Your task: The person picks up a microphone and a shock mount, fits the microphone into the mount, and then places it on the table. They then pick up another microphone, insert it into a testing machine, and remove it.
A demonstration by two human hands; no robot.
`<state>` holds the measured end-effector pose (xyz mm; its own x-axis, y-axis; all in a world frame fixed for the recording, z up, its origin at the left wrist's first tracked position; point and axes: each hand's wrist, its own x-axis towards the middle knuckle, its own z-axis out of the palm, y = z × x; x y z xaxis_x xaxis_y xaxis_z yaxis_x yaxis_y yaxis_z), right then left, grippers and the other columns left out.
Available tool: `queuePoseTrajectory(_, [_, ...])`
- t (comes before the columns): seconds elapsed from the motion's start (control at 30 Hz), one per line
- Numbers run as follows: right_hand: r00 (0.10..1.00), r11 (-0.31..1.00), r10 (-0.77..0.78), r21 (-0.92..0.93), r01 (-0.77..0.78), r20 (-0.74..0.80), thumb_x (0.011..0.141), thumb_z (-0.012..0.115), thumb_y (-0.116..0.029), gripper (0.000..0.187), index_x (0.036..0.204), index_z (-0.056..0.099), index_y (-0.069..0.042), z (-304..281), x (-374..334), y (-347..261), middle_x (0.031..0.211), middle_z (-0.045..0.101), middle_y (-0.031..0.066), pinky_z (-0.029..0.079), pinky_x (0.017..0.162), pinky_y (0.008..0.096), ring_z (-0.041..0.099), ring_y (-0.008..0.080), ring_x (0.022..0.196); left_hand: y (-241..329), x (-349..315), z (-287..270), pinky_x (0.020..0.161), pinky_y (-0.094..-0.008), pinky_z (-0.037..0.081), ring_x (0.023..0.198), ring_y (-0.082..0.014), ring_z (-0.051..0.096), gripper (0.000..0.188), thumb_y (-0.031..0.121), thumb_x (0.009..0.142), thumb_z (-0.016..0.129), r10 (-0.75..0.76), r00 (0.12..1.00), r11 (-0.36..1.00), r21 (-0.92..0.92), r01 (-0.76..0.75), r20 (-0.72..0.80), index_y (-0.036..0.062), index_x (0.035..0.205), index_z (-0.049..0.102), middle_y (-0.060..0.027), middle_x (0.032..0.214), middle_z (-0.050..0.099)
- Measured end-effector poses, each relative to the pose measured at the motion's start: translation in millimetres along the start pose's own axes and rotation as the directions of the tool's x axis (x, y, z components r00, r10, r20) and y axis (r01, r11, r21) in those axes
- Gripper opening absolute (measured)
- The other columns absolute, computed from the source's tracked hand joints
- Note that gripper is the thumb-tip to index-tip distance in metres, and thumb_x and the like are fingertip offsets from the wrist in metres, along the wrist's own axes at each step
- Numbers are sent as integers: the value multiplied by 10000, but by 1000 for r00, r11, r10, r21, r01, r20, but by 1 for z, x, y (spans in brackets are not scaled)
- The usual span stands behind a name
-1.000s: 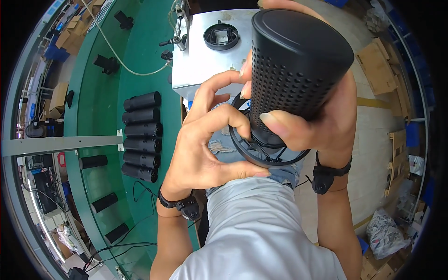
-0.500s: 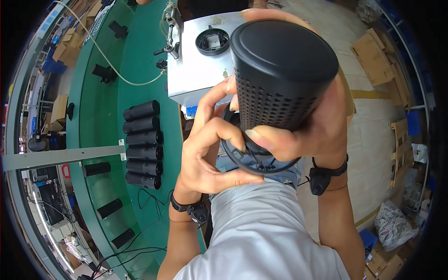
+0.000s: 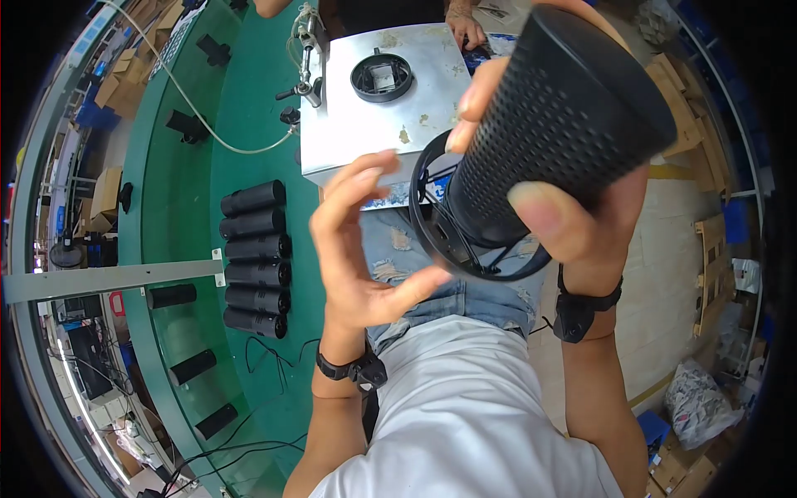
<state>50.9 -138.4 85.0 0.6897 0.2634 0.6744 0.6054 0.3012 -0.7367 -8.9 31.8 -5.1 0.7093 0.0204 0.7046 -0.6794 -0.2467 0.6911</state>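
My right hand (image 3: 573, 224) is wrapped round a black perforated cylinder (image 3: 548, 133), with the thumb across its near side. The cylinder tilts, its smooth closed end up and to the right. Round its lower end sits a wider black ring (image 3: 430, 236) with thin struts or wires inside; how the two join is hard to make out. My left hand (image 3: 357, 249) is open beside the ring, fingers spread and curved. Its thumb tip is at the ring's lower rim; whether it touches, I cannot tell.
A metal box-like stand (image 3: 340, 133) ahead bears a round black fixture (image 3: 382, 77) and a lever clamp (image 3: 309, 66). Several black cylinders (image 3: 256, 259) lie in a row on the green bench (image 3: 237, 166) at left. Another person's hand (image 3: 465, 25) is beyond the stand.
My left hand has let go of the ring and opened away to the left. My right hand has moved the cylinder right and tilted it further. Another person's hand has appeared beyond the stand.
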Motion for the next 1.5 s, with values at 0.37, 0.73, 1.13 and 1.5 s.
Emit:
queuePoseTrajectory(0.37, [983,969,158,178,-171,90,681,820,-280,1021,1402,194,81,-1,-5,2,971,558,185,546,723,305,620,226,835,16,6,26,1111,-379,268,1335,-254,362,1198,113,562,882,-467,799,383,-727,570,380,38,1482,120,-151,1445,331])
queuePoseTrajectory(0.73, [990,987,73,133,-90,122,667,845,-327,1109,1414,127,69,-11,-8,13,930,571,182,567,729,340,638,241,789,18,-5,44,1076,-397,331,1298,-301,407,1201,332,620,866,-568,806,518,-688,509,168,-10,1463,82,-216,1406,363])
queuePoseTrajectory(1.13, [971,942,150,272,-198,187,614,858,-404,1194,1419,115,73,-11,2,16,997,571,217,563,786,372,644,284,864,9,-11,44,958,-347,407,1114,-268,537,870,465,869,616,-448,885,574,-720,391,125,0,1451,166,-205,1245,508])
queuePoseTrajectory(1.5, [965,966,249,43,-253,76,573,804,-628,1247,1388,226,116,-10,2,4,1064,593,248,550,834,366,650,295,952,-25,-59,28,1057,-391,356,1244,-275,470,676,334,924,532,-681,653,91,-847,524,331,-24,1430,263,-196,1366,449])
